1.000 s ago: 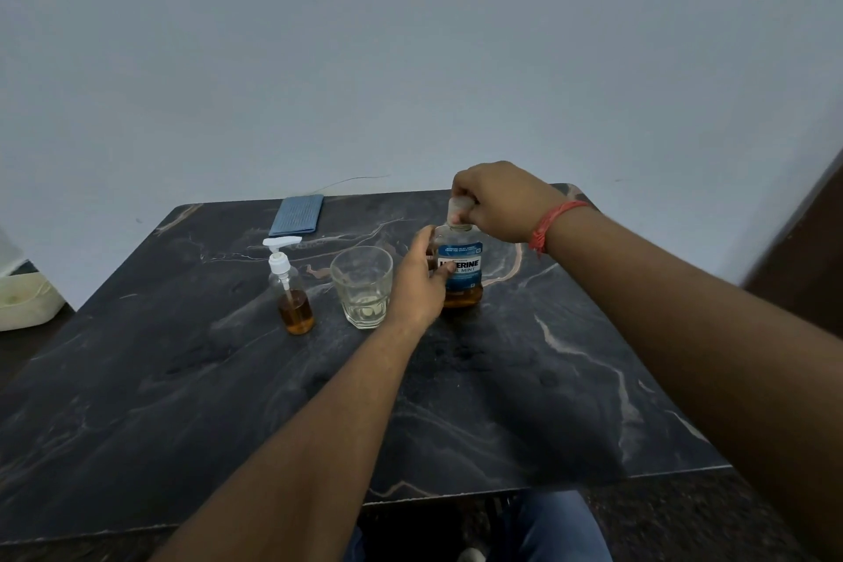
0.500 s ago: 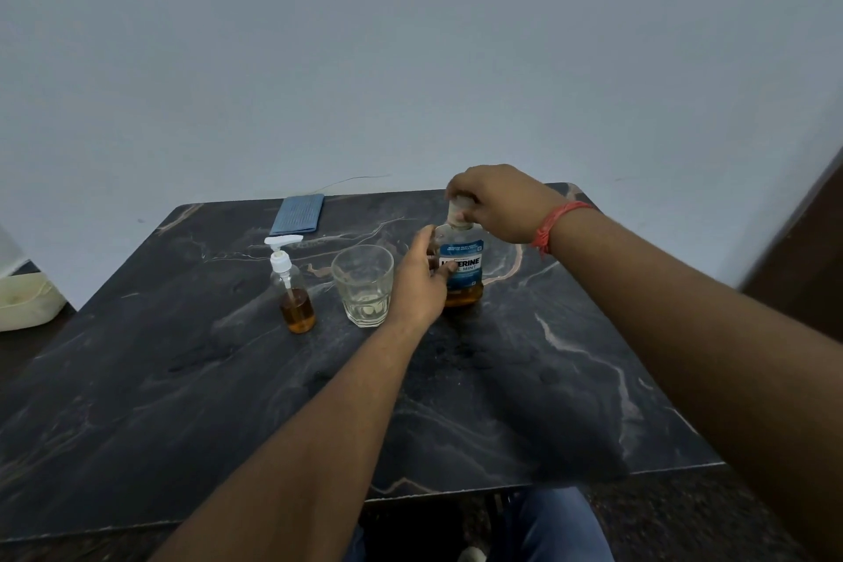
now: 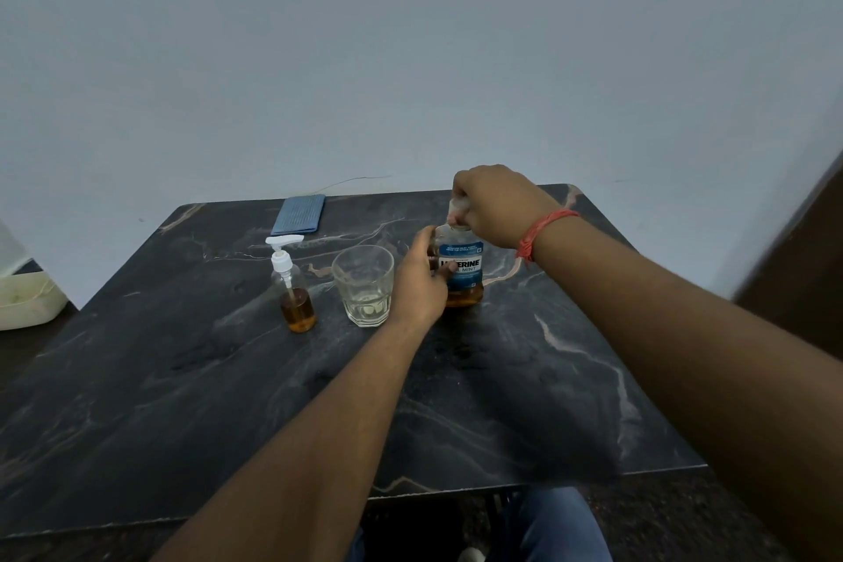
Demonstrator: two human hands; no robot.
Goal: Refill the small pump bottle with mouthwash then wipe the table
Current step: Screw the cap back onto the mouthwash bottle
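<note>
The left hand (image 3: 417, 283) is wrapping the side of the mouthwash bottle (image 3: 464, 272), which is standing upright at about 1 o'clock on the dark marble table (image 3: 524, 379). The right hand (image 3: 495, 205) is closing over its cap (image 3: 457, 213). The glass (image 3: 363, 285) and the small pump bottle (image 3: 293, 287) are standing at 9 o'clock of it, the folded blue cloth (image 3: 299, 214) lying at 11 o'clock.

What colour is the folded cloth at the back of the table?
Blue, the cloth shows clearly in the head view.
</note>
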